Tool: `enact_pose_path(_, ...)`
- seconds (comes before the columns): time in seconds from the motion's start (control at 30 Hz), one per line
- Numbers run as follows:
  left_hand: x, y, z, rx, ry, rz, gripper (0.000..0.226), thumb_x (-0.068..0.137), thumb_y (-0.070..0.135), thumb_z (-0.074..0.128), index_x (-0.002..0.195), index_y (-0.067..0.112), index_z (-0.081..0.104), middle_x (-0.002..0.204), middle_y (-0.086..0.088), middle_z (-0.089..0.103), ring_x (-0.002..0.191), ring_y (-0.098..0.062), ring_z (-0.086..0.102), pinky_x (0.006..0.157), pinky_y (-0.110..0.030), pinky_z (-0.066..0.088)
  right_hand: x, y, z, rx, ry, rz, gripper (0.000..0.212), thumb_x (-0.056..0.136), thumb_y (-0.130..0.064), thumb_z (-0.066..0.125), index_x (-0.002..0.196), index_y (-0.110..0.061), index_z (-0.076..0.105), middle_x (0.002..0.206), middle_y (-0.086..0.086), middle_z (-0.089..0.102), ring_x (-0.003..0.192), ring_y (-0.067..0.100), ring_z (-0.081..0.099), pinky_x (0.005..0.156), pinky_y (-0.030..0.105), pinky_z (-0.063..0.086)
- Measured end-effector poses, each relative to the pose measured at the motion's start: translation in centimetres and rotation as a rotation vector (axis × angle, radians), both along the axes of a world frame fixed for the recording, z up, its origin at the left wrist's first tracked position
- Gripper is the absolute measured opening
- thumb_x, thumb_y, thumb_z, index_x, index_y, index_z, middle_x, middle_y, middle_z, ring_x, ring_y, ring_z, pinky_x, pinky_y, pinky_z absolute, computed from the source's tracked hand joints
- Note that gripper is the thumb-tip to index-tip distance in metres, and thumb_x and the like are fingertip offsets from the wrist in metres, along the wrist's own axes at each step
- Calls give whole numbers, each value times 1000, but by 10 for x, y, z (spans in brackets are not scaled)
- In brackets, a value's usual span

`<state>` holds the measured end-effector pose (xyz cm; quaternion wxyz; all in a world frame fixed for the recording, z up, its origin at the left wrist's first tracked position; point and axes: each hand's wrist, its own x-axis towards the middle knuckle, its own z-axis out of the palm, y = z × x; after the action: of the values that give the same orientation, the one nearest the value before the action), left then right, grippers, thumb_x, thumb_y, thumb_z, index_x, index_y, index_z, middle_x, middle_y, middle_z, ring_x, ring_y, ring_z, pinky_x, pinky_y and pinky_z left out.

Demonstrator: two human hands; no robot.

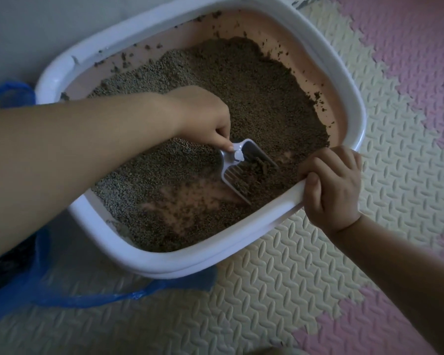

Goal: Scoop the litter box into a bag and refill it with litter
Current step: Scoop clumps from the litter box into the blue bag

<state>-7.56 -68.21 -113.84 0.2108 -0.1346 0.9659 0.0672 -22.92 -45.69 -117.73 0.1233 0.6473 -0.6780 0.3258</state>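
A white-rimmed litter box (241, 254) with a pink inside holds brown-grey litter (241, 93). My left hand (200, 116) reaches over the box and grips the handle of a white slotted scoop (244, 170), with the thumb pressed on the handle. The scoop's blade is dug into the litter near the front right wall and carries some litter. Bare pink floor of the box shows just left of the scoop. My right hand (331, 185) grips the box's right rim, fingers curled over its edge. A blue plastic bag (49, 285) lies on the floor at the left of the box.
The box stands on a foam puzzle mat (305, 290) with cream and pink tiles. A pale wall (49, 26) runs behind the box at the upper left. Clumps of litter stick to the box's far inner wall.
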Motion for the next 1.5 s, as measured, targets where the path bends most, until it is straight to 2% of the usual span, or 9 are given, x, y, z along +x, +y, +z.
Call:
enact_pose_path(0.17, 14, 0, -23, 216, 52, 175, 34, 83, 65, 52, 98, 41, 71, 93, 20, 68, 78, -5, 58, 60, -27, 43, 1, 0, 0, -10, -10, 2, 42, 93, -20, 30, 63, -7, 57, 68, 6, 55, 71, 24, 47, 76, 36, 31)
enact_pose_path(0.33, 40, 11, -28, 390, 193, 428, 40, 77, 69, 50, 95, 41, 73, 84, 29, 63, 76, 4, 57, 69, -28, 48, 1, 1, -1, -13, -10, -7, 41, 92, -19, 30, 63, -7, 57, 69, 5, 56, 72, 23, 47, 77, 34, 30)
enact_pose_path(0.43, 59, 5, -22, 407, 307, 569, 54, 66, 76, 43, 94, 41, 73, 81, 27, 65, 75, -6, 62, 70, -34, 50, 2, 0, 0, -2, -11, -10, 40, 91, -18, 31, 63, -7, 57, 69, 5, 56, 73, 23, 46, 78, 32, 28)
enact_pose_path(0.53, 77, 2, -17, 406, 385, 587, 51, 66, 77, 43, 91, 43, 72, 75, 20, 70, 69, -17, 64, 63, -37, 50, 2, 0, 1, 7, -10, -13, 38, 90, -17, 32, 64, -7, 58, 70, 5, 56, 74, 22, 46, 79, 30, 27)
enact_pose_path(0.67, 89, 5, -7, 381, 465, 624, 33, 72, 68, 51, 90, 46, 68, 60, 28, 63, 49, -9, 54, 51, -24, 33, 4, 1, 3, 22, -8, -21, 35, 88, -15, 33, 64, -6, 58, 71, 5, 56, 76, 21, 45, 80, 30, 27)
enact_pose_path(0.83, 96, 5, -4, 362, 480, 613, 48, 71, 74, 46, 91, 40, 73, 69, 15, 70, 50, -13, 55, 52, -30, 40, 3, 3, 4, 40, -4, -26, 33, 88, -16, 34, 66, -6, 58, 73, 5, 56, 77, 20, 44, 81, 28, 26)
enact_pose_path(0.93, 97, 5, 1, 354, 485, 632, 43, 68, 72, 45, 89, 44, 70, 52, 11, 62, 38, -7, 38, 47, -22, 26, 4, 2, 4, 46, -6, -23, 33, 88, -16, 34, 66, -6, 57, 73, 5, 56, 77, 19, 43, 82, 28, 26)
enact_pose_path(1.27, 107, 1, 5, 349, 482, 622, 40, 72, 70, 47, 89, 43, 71, 52, 5, 61, 39, -8, 37, 49, -22, 26, 3, 2, 4, 44, -13, -10, 33, 88, -16, 34, 66, -6, 57, 72, 5, 56, 77, 20, 43, 80, 29, 26)
enact_pose_path(1.5, 114, 12, 7, 363, 587, 673, 51, 69, 85, 42, 88, 46, 70, 54, 0, 63, 48, -29, 50, 52, -26, 32, 4, 2, 5, 47, -9, -8, 33, 88, -15, 34, 67, -6, 57, 74, 5, 56, 78, 19, 43, 81, 29, 26)
